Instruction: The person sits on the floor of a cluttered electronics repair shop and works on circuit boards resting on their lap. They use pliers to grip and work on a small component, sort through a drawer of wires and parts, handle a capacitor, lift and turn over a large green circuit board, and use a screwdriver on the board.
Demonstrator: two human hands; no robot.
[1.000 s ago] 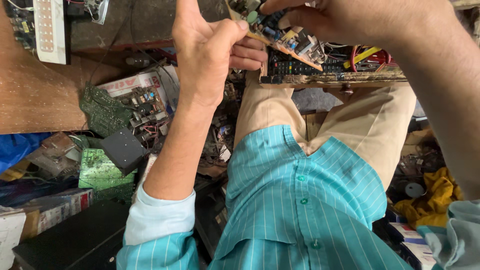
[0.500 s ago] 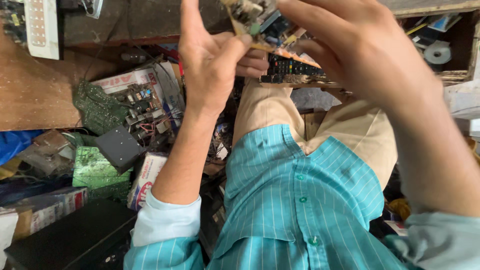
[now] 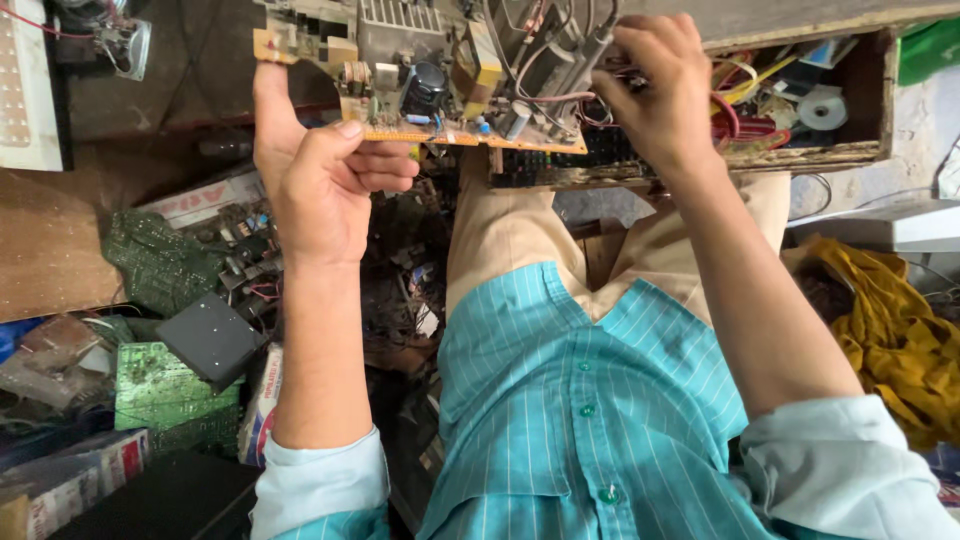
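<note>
I hold a tan circuit board (image 3: 420,80) up in front of me, crowded with capacitors, a metal heat sink and coloured wires. My left hand (image 3: 315,185) grips its left edge, thumb on the underside and a finger along the side. My right hand (image 3: 655,85) is closed on the bundle of wires and parts at the board's right end. My teal striped shirt and beige trousers fill the lower middle of the view.
Green circuit boards (image 3: 160,385) and scrap electronics lie heaped on the left with a black box (image 3: 210,340). A wooden drawer (image 3: 800,110) holds wires and a tape roll at upper right. A yellow cloth (image 3: 890,330) lies on the right.
The board has come fully into view and now lies flat between both hands. My right hand has moved from in front of the board to its right end.
</note>
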